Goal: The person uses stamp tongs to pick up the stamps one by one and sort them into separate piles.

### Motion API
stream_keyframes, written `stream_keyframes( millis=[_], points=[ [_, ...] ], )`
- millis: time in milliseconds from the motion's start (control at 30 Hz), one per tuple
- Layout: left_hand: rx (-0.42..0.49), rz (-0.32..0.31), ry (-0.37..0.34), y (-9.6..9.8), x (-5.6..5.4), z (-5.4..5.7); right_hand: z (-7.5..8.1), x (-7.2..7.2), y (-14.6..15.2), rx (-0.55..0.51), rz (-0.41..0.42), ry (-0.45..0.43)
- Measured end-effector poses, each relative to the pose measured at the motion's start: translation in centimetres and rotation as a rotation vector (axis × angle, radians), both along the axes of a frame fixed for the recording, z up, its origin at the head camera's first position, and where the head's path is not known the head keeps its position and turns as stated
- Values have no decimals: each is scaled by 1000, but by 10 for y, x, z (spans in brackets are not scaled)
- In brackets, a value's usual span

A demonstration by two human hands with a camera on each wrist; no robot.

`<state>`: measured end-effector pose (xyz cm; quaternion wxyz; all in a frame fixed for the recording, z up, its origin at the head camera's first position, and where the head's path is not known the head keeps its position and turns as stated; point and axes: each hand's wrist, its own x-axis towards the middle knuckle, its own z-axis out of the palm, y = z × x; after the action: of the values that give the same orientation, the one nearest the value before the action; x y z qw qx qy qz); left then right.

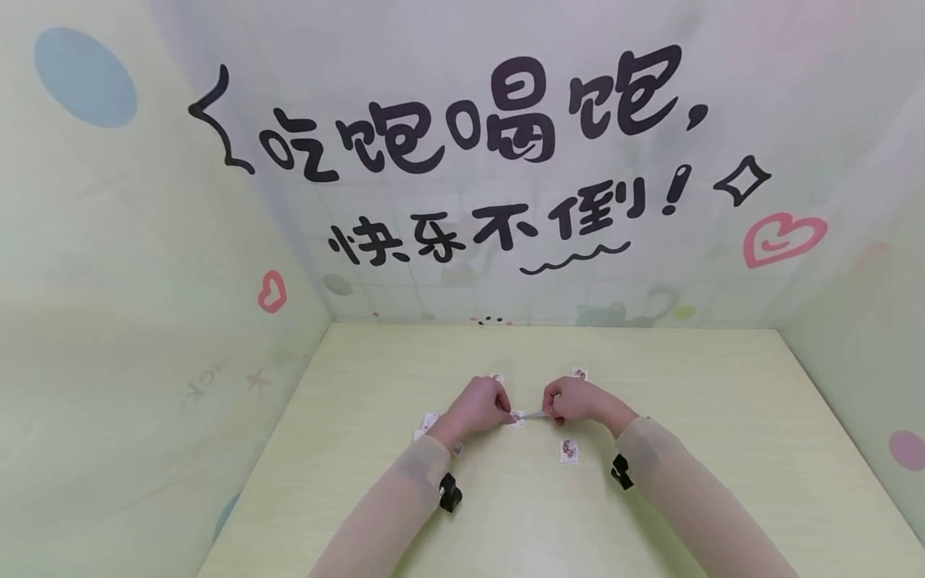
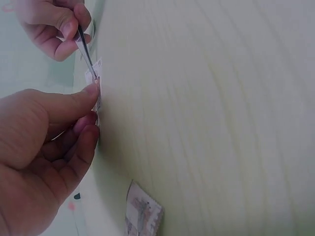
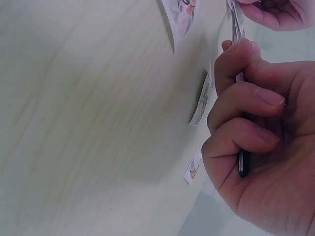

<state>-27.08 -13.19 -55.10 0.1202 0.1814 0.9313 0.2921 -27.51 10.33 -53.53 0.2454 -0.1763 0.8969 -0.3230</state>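
Observation:
My right hand [image 1: 578,399] grips a pair of metal tweezers [image 3: 243,163], whose dark end shows below the curled fingers in the right wrist view. The tweezers' tips reach leftward onto a small white stamp [image 1: 518,419] with a coloured print. At that stamp's other side, my left hand [image 2: 49,132] pinches its edge with thumb and fingertips, close over the table. The two hands face each other across the stamp, which the left thumb partly hides. Another stamp with a toothed edge [image 2: 142,214] lies near the left hand.
On the pale wooden table [image 1: 694,498], one stamp [image 1: 568,450] lies in front of the right hand and another [image 1: 580,373] behind it. Several stamps [image 1: 428,422] lie beside the left wrist, partly covered by it. A printed wall [image 1: 433,297] stands along the back edge.

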Motion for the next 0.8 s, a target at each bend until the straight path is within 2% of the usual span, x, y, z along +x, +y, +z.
stream_keyframes(
  millis=[267, 500, 633, 800],
  points=[
    [13, 8, -33, 7, 1, 3, 3, -3, 3, -25, 24, -40],
    [27, -27, -67, 5, -2, 4, 0, -7, -1, -40, 31, -74],
    [-8, -5, -29, 4, 0, 5, 1, -4, -3, -39, -4, -69],
    [-47, 67, 47, 8, 6, 5, -1, 9, -3, -57, -130, -80]
  ],
)
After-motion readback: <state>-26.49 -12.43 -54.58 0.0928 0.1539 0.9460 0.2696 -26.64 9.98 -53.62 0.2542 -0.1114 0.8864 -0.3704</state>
